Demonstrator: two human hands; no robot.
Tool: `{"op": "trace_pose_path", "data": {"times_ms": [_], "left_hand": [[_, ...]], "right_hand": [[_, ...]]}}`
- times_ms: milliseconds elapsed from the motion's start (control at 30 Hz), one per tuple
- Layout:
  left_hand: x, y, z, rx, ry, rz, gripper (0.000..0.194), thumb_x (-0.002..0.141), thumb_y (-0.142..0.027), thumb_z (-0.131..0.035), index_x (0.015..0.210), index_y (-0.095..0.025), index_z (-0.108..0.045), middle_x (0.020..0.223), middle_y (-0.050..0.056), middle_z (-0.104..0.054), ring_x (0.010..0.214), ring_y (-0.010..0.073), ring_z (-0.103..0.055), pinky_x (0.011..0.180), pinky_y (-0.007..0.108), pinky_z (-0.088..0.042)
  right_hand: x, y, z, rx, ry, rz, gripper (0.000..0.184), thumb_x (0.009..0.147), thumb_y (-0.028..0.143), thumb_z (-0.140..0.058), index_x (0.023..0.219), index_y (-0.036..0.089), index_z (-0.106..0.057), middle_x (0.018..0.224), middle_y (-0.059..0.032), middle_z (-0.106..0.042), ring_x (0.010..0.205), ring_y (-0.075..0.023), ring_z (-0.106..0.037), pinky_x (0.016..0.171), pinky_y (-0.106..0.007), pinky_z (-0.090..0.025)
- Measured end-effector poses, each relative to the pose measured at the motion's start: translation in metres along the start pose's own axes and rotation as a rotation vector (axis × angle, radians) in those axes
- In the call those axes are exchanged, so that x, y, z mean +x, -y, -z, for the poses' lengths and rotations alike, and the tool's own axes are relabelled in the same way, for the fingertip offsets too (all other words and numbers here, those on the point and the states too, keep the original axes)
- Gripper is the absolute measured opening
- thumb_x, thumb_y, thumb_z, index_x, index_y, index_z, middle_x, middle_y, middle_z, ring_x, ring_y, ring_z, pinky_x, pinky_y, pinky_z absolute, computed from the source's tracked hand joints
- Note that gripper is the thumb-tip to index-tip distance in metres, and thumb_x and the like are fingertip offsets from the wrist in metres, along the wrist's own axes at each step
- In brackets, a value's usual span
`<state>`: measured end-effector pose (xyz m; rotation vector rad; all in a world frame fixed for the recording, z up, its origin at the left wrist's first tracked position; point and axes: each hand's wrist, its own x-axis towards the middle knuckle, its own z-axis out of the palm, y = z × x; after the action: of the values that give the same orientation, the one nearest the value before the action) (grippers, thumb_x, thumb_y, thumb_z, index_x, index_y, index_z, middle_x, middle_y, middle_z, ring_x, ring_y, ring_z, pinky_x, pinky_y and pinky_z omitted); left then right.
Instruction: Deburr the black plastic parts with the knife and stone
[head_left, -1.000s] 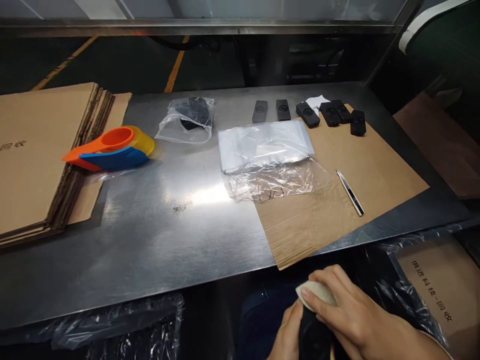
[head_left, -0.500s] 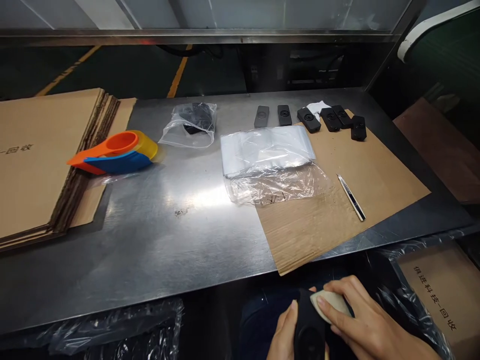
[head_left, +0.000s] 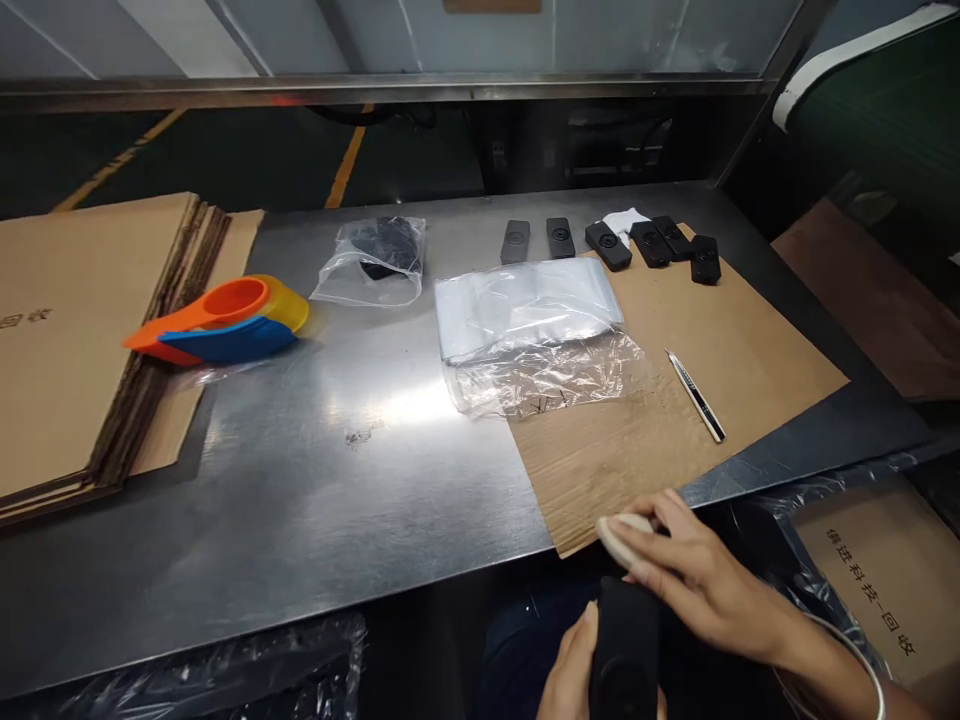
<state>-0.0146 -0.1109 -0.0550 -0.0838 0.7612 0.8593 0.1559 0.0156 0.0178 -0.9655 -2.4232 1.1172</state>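
Observation:
My left hand (head_left: 571, 672) grips a flat black rectangular device (head_left: 624, 648) below the table's front edge, at the bottom of the view. My right hand (head_left: 694, 575) holds a small cream-white pad (head_left: 619, 535) with its fingers closed on it, just above the device's top end and over the corner of a brown cardboard sheet (head_left: 697, 380). Several more black devices (head_left: 613, 243) lie in a row at the back of the steel table (head_left: 315, 460).
A stack of clear plastic bags (head_left: 525, 305) and a crumpled bag lie mid-table. A bag with dark parts (head_left: 375, 255), an orange-blue tape dispenser (head_left: 221, 315), flat cardboard stacks (head_left: 75, 320) at left, a thin pen-like tool (head_left: 696, 395), and a lined carton (head_left: 877, 580) at right.
My right hand lifted the white pad off the device's upper end and up toward the table edge. The black device now shows more fully in my left hand.

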Motion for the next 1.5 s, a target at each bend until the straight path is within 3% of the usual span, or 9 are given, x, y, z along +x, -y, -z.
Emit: {"op": "trace_pose_path", "data": {"times_ms": [200,300,433,567,700,867,1000,1133,1500], "left_hand": [[0.009,-0.019,-0.045,-0.04,-0.044,-0.037,0.07,0.078,-0.067,-0.039,0.125,-0.016,-0.052,0.056,0.009,-0.065,0.045,0.0157,-0.056,0.046,0.024,-0.04],[0.022,-0.026,-0.046,-0.089,-0.038,0.04,0.07,0.074,-0.071,-0.04,0.086,-0.01,-0.07,0.047,0.007,-0.059,0.036,0.0128,-0.052,0.038,0.02,-0.033],[0.036,-0.029,-0.032,-0.05,0.047,0.099,0.072,0.072,-0.074,-0.038,0.053,-0.009,-0.064,0.048,0.007,-0.057,0.035,0.0131,-0.054,0.032,0.02,-0.028],[0.034,-0.036,-0.028,0.015,0.167,-0.071,0.069,0.078,-0.07,-0.032,0.079,-0.01,-0.067,0.057,0.007,-0.062,0.041,0.0137,-0.057,0.038,0.021,-0.033],[0.027,-0.045,-0.034,0.073,0.128,-0.228,0.067,0.083,-0.065,-0.029,0.116,-0.013,-0.055,0.063,0.008,-0.064,0.048,0.0163,-0.06,0.045,0.023,-0.039],[0.024,-0.055,-0.041,-0.043,0.102,-0.239,0.06,0.08,-0.064,-0.039,0.094,-0.01,-0.064,0.064,0.007,-0.062,0.052,0.0131,-0.055,0.051,0.023,-0.038],[0.021,-0.062,-0.051,-0.12,-0.026,-0.297,0.053,0.082,-0.059,-0.042,0.077,-0.01,-0.064,0.067,0.006,-0.061,0.06,0.0121,-0.051,0.062,0.024,-0.039],[0.021,-0.062,-0.062,-0.129,-0.15,-0.327,0.054,0.082,-0.059,-0.04,0.072,-0.011,-0.062,0.065,0.004,-0.057,0.056,0.0111,-0.047,0.059,0.025,-0.037],[0.029,-0.066,-0.066,-0.154,-0.211,-0.304,0.055,0.081,-0.061,-0.041,0.07,-0.011,-0.061,0.063,0.005,-0.056,0.055,0.0114,-0.046,0.057,0.025,-0.036]], "right_hand": [[-0.006,-0.011,0.005,0.064,-0.113,-0.117,0.043,0.092,0.02,-0.043,0.134,0.026,-0.041,0.119,-0.0094,-0.048,0.112,-0.0197,-0.047,0.091,-0.035,-0.046],[-0.016,-0.011,-0.001,0.059,-0.149,-0.12,0.043,0.091,0.02,-0.045,0.134,0.026,-0.041,0.122,-0.009,-0.047,0.113,-0.0193,-0.048,0.092,-0.033,-0.047],[-0.02,-0.01,-0.007,-0.053,-0.18,-0.034,0.046,0.089,0.018,-0.047,0.134,0.024,-0.041,0.123,-0.0101,-0.049,0.115,-0.0217,-0.047,0.093,-0.036,-0.047],[-0.019,-0.007,-0.006,-0.13,-0.202,0.08,0.05,0.087,0.013,-0.047,0.135,0.021,-0.041,0.122,-0.0119,-0.05,0.114,-0.0238,-0.046,0.089,-0.038,-0.048],[-0.018,0.003,-0.003,-0.146,-0.243,0.168,0.05,0.085,0.01,-0.047,0.134,0.019,-0.042,0.12,-0.0134,-0.049,0.114,-0.0247,-0.046,0.086,-0.036,-0.05],[-0.023,0.013,-0.011,-0.093,-0.248,0.157,0.046,0.086,0.01,-0.046,0.131,0.02,-0.045,0.119,-0.0134,-0.048,0.113,-0.0245,-0.049,0.086,-0.036,-0.051],[-0.022,0.01,-0.032,-0.151,-0.23,0.286,0.044,0.086,0.009,-0.045,0.128,0.02,-0.049,0.108,-0.0129,-0.056,0.103,-0.0225,-0.055,0.08,-0.033,-0.053],[-0.013,0.011,-0.054,-0.202,-0.329,0.305,0.042,0.088,0.009,-0.043,0.128,0.021,-0.049,0.102,-0.0123,-0.061,0.097,-0.02,-0.058,0.074,-0.03,-0.054],[-0.022,0.004,-0.08,-0.173,-0.402,0.21,0.025,0.091,0.027,-0.049,0.115,0.026,-0.058,0.093,-0.0065,-0.063,0.083,-0.0151,-0.062,0.068,-0.022,-0.055]]}}
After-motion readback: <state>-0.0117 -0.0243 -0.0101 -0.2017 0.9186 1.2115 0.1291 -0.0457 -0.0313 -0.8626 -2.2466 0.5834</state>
